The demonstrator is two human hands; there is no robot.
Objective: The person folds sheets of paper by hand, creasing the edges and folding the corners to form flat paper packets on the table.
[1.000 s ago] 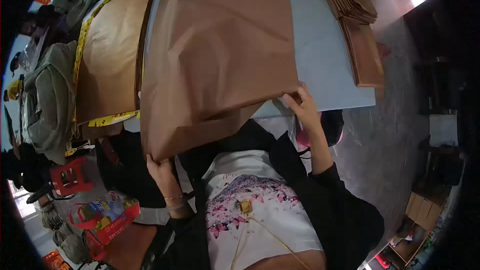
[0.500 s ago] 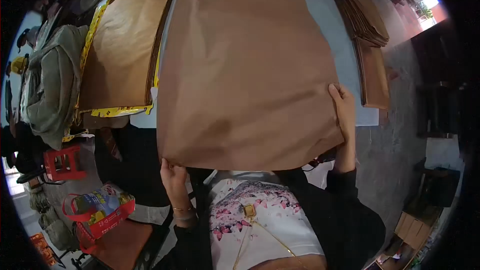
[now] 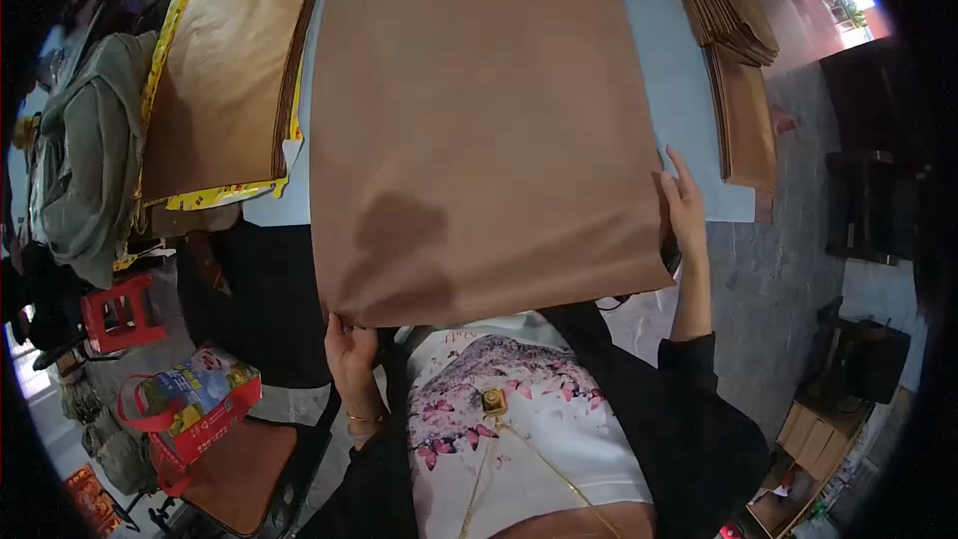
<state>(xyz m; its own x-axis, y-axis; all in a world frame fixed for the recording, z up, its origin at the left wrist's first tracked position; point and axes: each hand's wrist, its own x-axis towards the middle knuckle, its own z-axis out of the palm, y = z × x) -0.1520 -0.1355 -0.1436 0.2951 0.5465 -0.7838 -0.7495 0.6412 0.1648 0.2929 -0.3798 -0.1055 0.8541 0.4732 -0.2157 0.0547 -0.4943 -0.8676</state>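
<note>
A large sheet of brown kraft paper (image 3: 479,130) lies over the pale table and hangs past its near edge toward my body. At the sheet's near left corner, my left hand (image 3: 351,347) pinches the paper between thumb and fingers. My right hand (image 3: 685,208) is beside the sheet's right edge, fingers stretched out and apart; whether it touches the paper is hard to tell. The near right corner droops below that hand. A dark shadow falls on the paper's lower left part.
To the left, a stack of brown paper (image 3: 225,70) rests on yellow wrapping. Folded brown paper pieces (image 3: 738,120) are piled on the table's (image 3: 689,110) right side. Grey-green cloth (image 3: 95,150), a red stool (image 3: 122,309) and a chair with a red bag (image 3: 200,404) stand left.
My right hand has loosened from the paper's right edge and its fingers have spread. The sheet's near edge looks straighter and flatter. My left hand keeps its pinch; the view has shifted slightly.
</note>
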